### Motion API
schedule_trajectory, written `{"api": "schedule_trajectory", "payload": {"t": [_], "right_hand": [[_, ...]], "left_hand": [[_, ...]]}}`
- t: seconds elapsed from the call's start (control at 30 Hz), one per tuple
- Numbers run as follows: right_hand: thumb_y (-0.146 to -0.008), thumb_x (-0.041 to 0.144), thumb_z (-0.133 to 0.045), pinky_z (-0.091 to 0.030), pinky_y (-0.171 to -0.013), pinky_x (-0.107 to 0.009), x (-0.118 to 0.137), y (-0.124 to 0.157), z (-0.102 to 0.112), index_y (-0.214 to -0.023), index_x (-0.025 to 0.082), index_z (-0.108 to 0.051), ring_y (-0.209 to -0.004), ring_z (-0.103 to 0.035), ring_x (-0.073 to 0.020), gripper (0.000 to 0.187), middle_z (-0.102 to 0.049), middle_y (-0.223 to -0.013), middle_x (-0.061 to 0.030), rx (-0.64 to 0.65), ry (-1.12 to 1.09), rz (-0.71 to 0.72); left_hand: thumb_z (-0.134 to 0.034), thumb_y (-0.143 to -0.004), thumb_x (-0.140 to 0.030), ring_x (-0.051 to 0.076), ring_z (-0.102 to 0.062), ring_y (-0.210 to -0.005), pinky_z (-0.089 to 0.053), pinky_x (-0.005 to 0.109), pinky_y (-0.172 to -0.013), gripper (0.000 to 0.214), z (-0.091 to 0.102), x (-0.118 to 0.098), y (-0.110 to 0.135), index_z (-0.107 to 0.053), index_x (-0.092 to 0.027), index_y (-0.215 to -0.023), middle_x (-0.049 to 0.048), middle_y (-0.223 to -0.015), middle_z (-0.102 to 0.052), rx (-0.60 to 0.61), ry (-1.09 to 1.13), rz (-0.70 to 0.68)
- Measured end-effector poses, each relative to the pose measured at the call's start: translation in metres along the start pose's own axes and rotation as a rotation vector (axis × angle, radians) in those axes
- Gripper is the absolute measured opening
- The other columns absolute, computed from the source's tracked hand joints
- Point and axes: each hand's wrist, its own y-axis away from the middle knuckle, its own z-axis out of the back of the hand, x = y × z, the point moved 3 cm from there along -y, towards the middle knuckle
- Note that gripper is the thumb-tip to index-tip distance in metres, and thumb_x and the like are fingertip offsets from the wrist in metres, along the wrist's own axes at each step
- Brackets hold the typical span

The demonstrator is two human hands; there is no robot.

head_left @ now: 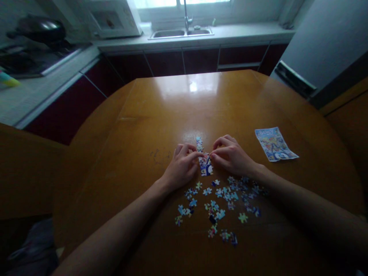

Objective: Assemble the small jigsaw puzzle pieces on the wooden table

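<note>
A narrow strip of joined puzzle pieces [203,159] lies on the round wooden table [161,115]. My left hand [182,165] rests just left of the strip, fingers curled, its fingertips pinched against the strip's left edge. My right hand [230,155] sits on the other side, fingers bent, its fingertips pressing the strip's right edge. Several loose puzzle pieces [221,203] lie scattered on the table nearer to me, under and between my forearms.
A printed picture sheet [275,144] lies flat to the right of my hands. Beyond the table runs a counter with a sink [181,33], a microwave [110,18] and a stove with a dark pan [40,28] at the left.
</note>
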Motion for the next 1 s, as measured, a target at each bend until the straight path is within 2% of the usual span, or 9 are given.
{"api": "schedule_trajectory", "payload": {"t": [0.13,0.27,0.47,0.53,0.67,0.73,1.0], "right_hand": [[-0.092,0.03,-0.061,-0.04,-0.089,-0.042,-0.001,0.002,-0.002,-0.077,0.025,-0.075,-0.1,-0.051,-0.0246,0.021,-0.064,-0.098,-0.0056,0.03,0.014,0.019],[-0.094,0.032,-0.06,-0.039,-0.089,-0.042,0.0,0.003,-0.004,-0.08,0.025,-0.076,-0.102,-0.05,-0.0247,0.022,-0.064,-0.1,-0.0059,0.071,0.013,0.05],[-0.094,0.033,-0.06,-0.039,-0.09,-0.043,0.001,0.001,-0.004,-0.081,0.025,-0.076,-0.103,-0.05,-0.025,0.022,-0.064,-0.1,-0.0061,0.093,-0.001,0.04],[-0.094,0.031,-0.06,-0.04,-0.09,-0.043,0.0,-0.001,-0.003,-0.08,0.024,-0.076,-0.102,-0.051,-0.0244,0.022,-0.065,-0.099,-0.006,0.054,-0.037,0.022],[-0.093,0.025,-0.057,-0.043,-0.089,-0.041,-0.007,-0.001,0.002,-0.079,0.022,-0.073,-0.098,-0.052,-0.023,0.022,-0.064,-0.095,-0.0069,-0.159,-0.104,-0.057],[-0.093,0.025,-0.058,-0.043,-0.089,-0.04,-0.009,-0.001,0.003,-0.079,0.021,-0.073,-0.098,-0.052,-0.0229,0.021,-0.064,-0.094,-0.0072,-0.213,-0.108,-0.069],[-0.091,0.025,-0.062,-0.043,-0.092,-0.041,-0.003,0.001,-0.003,-0.075,0.022,-0.073,-0.101,-0.051,-0.0237,0.02,-0.064,-0.1,-0.0068,-0.1,-0.066,0.023]], "left_hand": [[-0.057,-0.088,-0.008,0.025,-0.045,-0.11,-0.047,0.046,-0.098,0.031,0.0,0.0,0.0,-0.068,-0.025,-0.112,0.0075,-0.113,-0.054,0.004,-0.005,0.008],[-0.056,-0.088,-0.006,0.026,-0.043,-0.111,-0.045,0.047,-0.1,0.04,-0.003,0.001,0.002,-0.068,-0.03,-0.118,0.0074,-0.115,-0.052,0.05,-0.037,-0.029],[-0.054,-0.091,-0.008,0.027,-0.041,-0.113,-0.044,0.05,-0.102,0.039,-0.004,0.001,0.002,-0.068,-0.031,-0.118,0.0078,-0.119,-0.05,0.086,-0.089,-0.035],[-0.053,-0.089,-0.005,0.027,-0.041,-0.113,-0.044,0.048,-0.102,0.042,-0.004,0.0,0.002,-0.065,-0.029,-0.121,0.0078,-0.12,-0.05,0.093,-0.07,-0.028],[-0.048,-0.085,0.001,0.025,-0.042,-0.115,-0.044,0.047,-0.104,0.045,-0.001,0.001,0.001,-0.058,-0.024,-0.121,0.0077,-0.119,-0.051,0.039,-0.004,0.026],[-0.047,-0.085,0.002,0.025,-0.043,-0.114,-0.045,0.047,-0.103,0.045,-0.001,0.001,0.002,-0.059,-0.025,-0.119,0.0072,-0.117,-0.051,0.022,0.012,0.031],[-0.05,-0.081,0.004,0.025,-0.042,-0.108,-0.046,0.046,-0.098,0.048,-0.002,0.002,0.001,-0.064,-0.026,-0.116,0.0071,-0.114,-0.05,0.043,-0.02,-0.038]]}}
